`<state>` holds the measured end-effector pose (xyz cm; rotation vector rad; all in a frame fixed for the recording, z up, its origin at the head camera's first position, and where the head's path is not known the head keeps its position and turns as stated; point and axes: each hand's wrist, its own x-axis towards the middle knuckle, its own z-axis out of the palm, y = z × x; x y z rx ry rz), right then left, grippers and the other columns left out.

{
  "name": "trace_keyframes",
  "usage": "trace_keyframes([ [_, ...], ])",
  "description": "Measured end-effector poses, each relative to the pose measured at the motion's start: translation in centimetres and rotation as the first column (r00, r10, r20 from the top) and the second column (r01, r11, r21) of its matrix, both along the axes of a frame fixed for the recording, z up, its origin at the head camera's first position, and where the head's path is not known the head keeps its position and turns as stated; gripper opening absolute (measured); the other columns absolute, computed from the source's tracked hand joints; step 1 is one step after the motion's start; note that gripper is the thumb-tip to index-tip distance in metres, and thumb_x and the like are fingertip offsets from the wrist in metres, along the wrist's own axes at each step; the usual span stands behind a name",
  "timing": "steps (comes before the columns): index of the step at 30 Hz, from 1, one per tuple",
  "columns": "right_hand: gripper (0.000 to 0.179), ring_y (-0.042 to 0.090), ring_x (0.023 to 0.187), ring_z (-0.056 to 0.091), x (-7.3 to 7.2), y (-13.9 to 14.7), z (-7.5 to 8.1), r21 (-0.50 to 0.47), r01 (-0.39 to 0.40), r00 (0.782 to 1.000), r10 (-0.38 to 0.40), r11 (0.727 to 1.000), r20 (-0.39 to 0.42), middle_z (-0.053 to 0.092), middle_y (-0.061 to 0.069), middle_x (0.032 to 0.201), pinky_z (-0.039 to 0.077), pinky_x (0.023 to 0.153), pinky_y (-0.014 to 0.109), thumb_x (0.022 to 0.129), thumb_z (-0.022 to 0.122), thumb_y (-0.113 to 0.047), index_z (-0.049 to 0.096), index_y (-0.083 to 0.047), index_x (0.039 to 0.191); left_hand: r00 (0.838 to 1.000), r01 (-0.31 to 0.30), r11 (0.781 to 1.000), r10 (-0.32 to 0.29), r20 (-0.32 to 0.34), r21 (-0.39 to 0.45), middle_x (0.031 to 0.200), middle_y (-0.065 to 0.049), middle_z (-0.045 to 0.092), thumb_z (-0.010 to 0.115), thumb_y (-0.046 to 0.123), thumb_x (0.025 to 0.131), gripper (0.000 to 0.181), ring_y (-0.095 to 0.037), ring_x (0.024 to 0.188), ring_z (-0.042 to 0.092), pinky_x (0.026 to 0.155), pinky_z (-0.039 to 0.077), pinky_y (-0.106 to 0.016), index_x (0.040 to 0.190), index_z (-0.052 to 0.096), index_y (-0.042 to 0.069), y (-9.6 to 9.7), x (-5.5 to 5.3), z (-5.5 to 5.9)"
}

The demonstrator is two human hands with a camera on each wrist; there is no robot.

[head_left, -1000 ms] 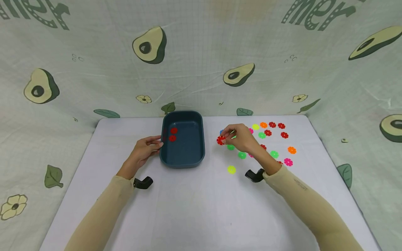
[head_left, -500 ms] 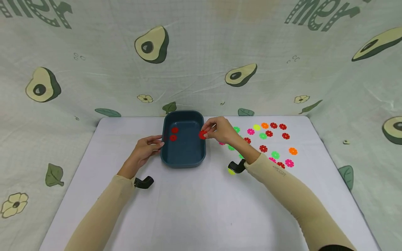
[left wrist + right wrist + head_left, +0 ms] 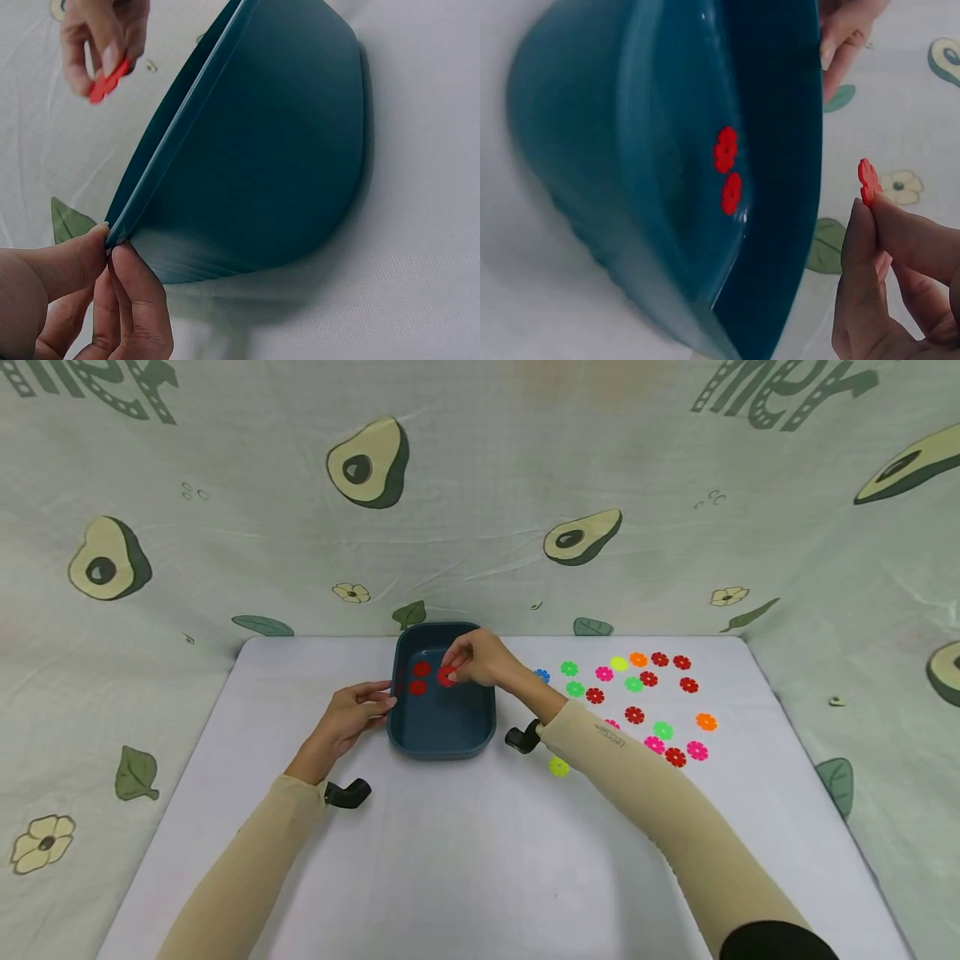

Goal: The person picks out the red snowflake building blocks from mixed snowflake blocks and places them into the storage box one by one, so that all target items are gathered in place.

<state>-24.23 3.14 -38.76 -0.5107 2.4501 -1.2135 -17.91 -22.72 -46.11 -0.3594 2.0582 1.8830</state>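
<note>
Head: R grip point(image 3: 482, 658) pinches a thin red flower-shaped disc point(image 3: 446, 677), prob. plastic, above the deep teal rounded-rectangular tray point(image 3: 442, 728); two similar red discs point(image 3: 417, 687) lie inside. L wrist: L grip point(image 3: 141, 304) pinches tray rim point(image 3: 178, 124); a tug there cd tilt it. R wrist: disc's held by its edge, so cd slip early.

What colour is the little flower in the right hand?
The flower is red. It shows best in the right wrist view.
</note>
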Motion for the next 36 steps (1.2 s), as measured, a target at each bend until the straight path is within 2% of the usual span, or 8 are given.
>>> trace_keyframes([
  [8,0.021,0.022,0.092,0.068,-1.3,-2.7,-0.4,0.056,-0.053,0.998,0.051,0.997,0.031,0.075,0.012,0.098,0.055,0.077,0.025,0.087,0.081,0.008,0.08,0.0,0.107,1.0,0.004,1.0,-0.004,0.0,0.0,0.113,-0.004,0.059,0.068,0.004,0.103,0.056,-0.004,0.081,0.062,0.077,0.058,-0.017,0.155,0.049,-0.003,-0.1,-0.1,0.0],
  [17,0.021,0.018,0.084,0.067,-2.6,-4.9,-1.8,0.097,-0.114,0.992,0.108,0.989,0.061,0.075,0.013,0.096,0.055,0.075,0.023,0.086,0.083,0.008,0.08,0.002,0.106,1.0,0.004,1.0,-0.004,-0.002,0.012,0.116,-0.006,0.059,0.068,0.003,0.103,0.055,-0.004,0.083,0.063,0.078,0.058,-0.018,0.155,0.05,-0.002,0.1,-0.4,-0.1],
  [24,0.02,0.014,0.078,0.063,-3.1,-5.8,-3.1,0.127,-0.182,0.981,0.172,0.975,0.086,0.07,0.006,0.084,0.052,0.071,0.022,0.085,0.082,0.01,0.08,0.002,0.104,1.0,-0.009,1.0,0.009,-0.002,0.013,0.115,-0.007,0.059,0.068,0.002,0.103,0.054,-0.004,0.08,0.063,0.075,0.057,-0.016,0.154,0.051,-0.002,0.2,-0.3,-0.1],
  [29,0.021,0.013,0.075,0.062,-3.1,-6.5,-4.0,0.155,-0.227,0.972,0.216,0.961,0.089,0.069,0.005,0.082,0.052,0.07,0.022,0.085,0.08,0.012,0.079,0.003,0.103,1.0,-0.012,1.0,0.013,-0.015,0.025,0.112,-0.006,0.06,0.067,0.001,0.103,0.054,-0.003,0.08,0.062,0.073,0.057,-0.016,0.154,0.051,-0.003,0.2,-0.2,0.0],
  [36,0.02,0.013,0.075,0.058,-2.9,-7.2,-4.8,0.202,-0.24,0.969,0.224,0.949,0.099,0.065,0.003,0.081,0.05,0.069,0.022,0.084,0.081,0.013,0.078,0.003,0.102,1.0,-0.009,0.999,0.009,-0.013,0.034,0.112,-0.005,0.06,0.066,0.001,0.103,0.054,-0.003,0.082,0.063,0.073,0.057,-0.017,0.154,0.05,-0.004,0.1,0.0,0.1],
])
